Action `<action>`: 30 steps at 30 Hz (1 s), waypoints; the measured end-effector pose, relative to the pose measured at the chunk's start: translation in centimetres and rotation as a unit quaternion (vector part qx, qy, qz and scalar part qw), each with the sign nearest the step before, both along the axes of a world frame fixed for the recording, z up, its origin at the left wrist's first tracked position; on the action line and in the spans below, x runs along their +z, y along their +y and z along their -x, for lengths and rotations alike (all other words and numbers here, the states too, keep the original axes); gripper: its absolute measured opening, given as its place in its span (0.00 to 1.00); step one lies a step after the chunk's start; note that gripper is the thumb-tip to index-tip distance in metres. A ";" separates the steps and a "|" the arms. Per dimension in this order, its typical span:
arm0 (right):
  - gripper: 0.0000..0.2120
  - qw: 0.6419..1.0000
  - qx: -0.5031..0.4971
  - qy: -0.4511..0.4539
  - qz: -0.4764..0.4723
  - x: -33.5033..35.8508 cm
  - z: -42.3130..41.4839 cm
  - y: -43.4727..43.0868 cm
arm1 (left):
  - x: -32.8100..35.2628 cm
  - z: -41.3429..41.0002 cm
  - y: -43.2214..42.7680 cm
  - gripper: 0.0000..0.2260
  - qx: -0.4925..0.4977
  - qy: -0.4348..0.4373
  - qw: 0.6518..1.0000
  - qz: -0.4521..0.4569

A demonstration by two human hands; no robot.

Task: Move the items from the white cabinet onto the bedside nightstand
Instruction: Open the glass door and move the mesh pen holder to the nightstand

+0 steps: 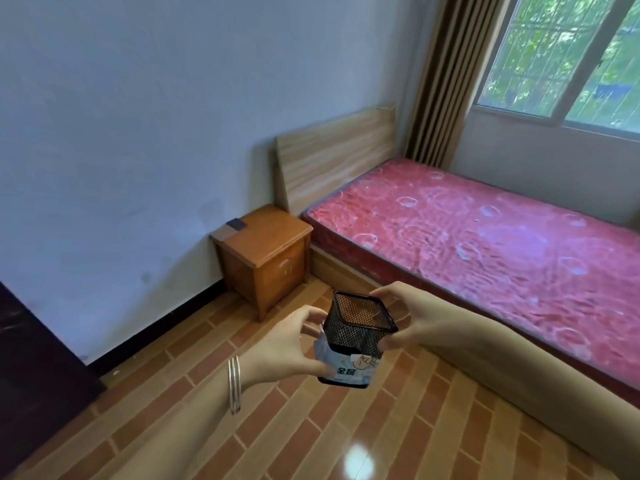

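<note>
A red mattress (485, 244) lies at right, a wooden headboard (336, 157) at its far end. A brown curtain (440, 81) flanks the upper-right window (561, 57).

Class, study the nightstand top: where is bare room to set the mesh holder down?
The nightstand top is bare from its front edge across to the side nearest the bed. Only the back corner by the wall is taken, by a small dark block.
</note>
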State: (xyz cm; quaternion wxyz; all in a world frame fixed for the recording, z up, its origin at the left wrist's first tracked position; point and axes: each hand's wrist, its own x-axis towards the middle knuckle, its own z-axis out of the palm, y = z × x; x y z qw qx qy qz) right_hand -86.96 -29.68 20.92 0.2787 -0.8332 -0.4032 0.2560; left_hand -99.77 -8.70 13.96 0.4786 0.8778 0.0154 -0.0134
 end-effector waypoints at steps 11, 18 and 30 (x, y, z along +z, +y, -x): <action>0.33 0.997 0.074 -0.023 0.021 -2.1 -11.2 6.0 | -1.8 -8.4 4.3 0.34 0.066 0.023 0.997 0.020; 0.36 0.993 0.109 -0.049 0.026 -2.5 -18.1 14.1 | -2.5 -14.5 11.3 0.32 0.096 0.020 0.995 0.033; 0.37 0.994 0.100 -0.043 0.019 -1.3 -30.9 27.4 | -1.6 -28.1 24.4 0.31 0.104 0.023 0.992 0.066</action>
